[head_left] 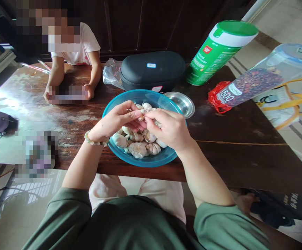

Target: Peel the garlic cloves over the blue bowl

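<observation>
our left hand (118, 122) and right hand (167, 128) grip a garlic clove (141, 117) between their fingertips, above a blue bowl (119, 110) of garlic bulbs (137, 150) on our wooden table (234, 163).

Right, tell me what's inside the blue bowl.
Garlic bulbs and cloves in white papery skins fill the blue bowl. The garlic covers the bowl's floor, and whatever lies under the left hand and right hand cannot be seen.
</observation>
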A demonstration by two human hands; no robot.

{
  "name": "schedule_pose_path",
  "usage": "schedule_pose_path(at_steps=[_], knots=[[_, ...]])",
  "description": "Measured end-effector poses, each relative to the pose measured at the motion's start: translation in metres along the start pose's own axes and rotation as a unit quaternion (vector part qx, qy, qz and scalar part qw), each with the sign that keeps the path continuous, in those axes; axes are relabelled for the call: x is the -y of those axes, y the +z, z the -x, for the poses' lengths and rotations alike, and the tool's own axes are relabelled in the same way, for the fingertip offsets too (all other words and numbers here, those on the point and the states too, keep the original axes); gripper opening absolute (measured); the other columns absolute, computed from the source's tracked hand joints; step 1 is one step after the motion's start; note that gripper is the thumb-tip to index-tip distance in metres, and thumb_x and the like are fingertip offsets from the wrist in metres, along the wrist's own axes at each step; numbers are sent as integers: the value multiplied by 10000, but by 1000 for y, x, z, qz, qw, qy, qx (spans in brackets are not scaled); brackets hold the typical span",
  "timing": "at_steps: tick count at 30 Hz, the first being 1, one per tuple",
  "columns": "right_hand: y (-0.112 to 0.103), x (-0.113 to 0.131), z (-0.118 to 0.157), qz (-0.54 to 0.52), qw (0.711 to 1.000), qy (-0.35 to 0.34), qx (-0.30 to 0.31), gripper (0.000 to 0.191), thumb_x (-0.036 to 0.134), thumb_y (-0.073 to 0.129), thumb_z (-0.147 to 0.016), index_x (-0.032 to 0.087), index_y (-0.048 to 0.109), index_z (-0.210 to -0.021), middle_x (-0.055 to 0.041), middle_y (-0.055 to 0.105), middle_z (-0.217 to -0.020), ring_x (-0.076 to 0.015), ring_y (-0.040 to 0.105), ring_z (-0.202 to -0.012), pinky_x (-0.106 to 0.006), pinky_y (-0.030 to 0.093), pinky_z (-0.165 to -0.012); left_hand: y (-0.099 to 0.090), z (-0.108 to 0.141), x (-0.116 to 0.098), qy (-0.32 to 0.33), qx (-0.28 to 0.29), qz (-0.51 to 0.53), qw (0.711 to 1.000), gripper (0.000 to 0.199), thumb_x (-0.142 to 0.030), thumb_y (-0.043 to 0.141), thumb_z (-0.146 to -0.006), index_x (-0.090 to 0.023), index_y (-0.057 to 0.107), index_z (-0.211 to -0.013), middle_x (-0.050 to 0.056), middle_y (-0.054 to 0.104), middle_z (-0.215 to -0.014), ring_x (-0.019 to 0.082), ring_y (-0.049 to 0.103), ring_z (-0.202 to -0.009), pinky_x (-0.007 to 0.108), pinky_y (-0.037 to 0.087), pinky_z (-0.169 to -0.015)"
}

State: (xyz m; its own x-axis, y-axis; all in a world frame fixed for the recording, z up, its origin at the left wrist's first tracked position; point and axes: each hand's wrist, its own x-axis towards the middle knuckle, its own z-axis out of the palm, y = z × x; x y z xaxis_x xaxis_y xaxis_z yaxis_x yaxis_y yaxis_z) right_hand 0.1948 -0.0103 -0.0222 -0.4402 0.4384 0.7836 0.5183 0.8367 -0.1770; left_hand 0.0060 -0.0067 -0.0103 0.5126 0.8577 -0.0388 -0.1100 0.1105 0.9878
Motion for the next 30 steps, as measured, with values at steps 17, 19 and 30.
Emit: schedule_pose_path(at_steps=[17, 19, 30], knots=[[-1, 2, -2, -48, 998, 40, -31, 105, 125, 582, -856, 196, 624, -921, -30, 710, -845, -164, 686, -781, -292, 575, -721, 3, -1, 0, 63, -27, 25, 997, 293, -255, 790, -706, -115, 620, -898, 18, 665, -829, 100, 651, -749, 217, 543, -722], [-2, 2, -2, -57, 997, 36, -29, 111, 124, 581, -855, 201, 623, -924, -33, 707, -859, -167, 684, -807, -305, 577, -747, 5, -1, 0, 83, -45, -8, 995, 341, -282, 819, -663, -110, 616, -877, 19, 657, -824, 102, 637, -746, 212, 535, -710], [0, 1, 0, -31, 999, 20, -20, 91, 120, 579, -847, 191, 620, -887, -46, 697, -829, -165, 673, -766, -293, 574, -719, 10, -2, 8, 150, -137, -221, 954, 323, -342, 765, -708, -148, 558, -863, 11, 645, -853, 116, 647, -739, 203, 524, -639]])
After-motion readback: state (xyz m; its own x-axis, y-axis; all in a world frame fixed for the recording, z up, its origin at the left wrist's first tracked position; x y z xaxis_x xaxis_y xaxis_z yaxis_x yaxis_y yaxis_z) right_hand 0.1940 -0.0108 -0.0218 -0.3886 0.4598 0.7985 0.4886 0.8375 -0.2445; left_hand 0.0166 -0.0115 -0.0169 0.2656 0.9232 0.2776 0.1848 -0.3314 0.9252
